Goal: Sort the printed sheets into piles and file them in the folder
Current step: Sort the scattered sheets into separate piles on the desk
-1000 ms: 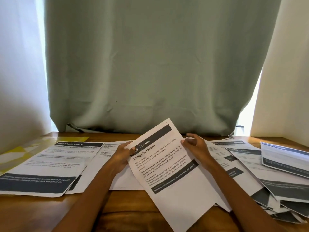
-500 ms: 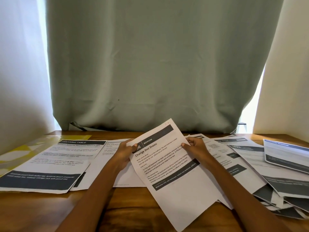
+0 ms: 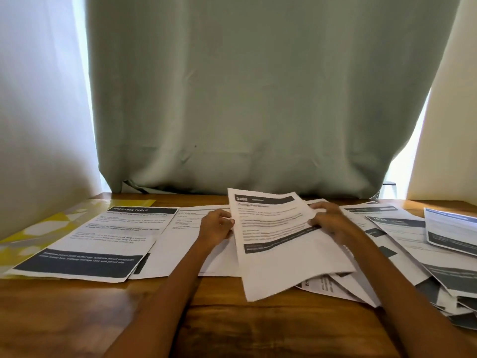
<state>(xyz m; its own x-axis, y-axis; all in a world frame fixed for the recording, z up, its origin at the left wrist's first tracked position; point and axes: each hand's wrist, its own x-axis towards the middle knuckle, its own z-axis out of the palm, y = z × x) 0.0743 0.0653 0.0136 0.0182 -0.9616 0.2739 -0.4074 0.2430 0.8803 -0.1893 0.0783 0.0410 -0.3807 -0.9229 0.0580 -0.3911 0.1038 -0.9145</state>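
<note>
I hold a printed sheet headed "Change Bed Sheets" low over the table's middle, blurred by motion. My left hand pinches its left edge and my right hand grips its right edge. To the left lies a sheet headed "Dressing Table", partly over a yellow folder. A second white sheet lies between that one and my left hand. A loose heap of printed sheets spreads over the right side of the table.
The wooden table shows bare wood along its front edge. A grey-green curtain hangs right behind the table, with pale curtains at both sides.
The held sheet has swung from tilted to nearly square with the table and dropped lower. Both hands moved with it, a little to the right.
</note>
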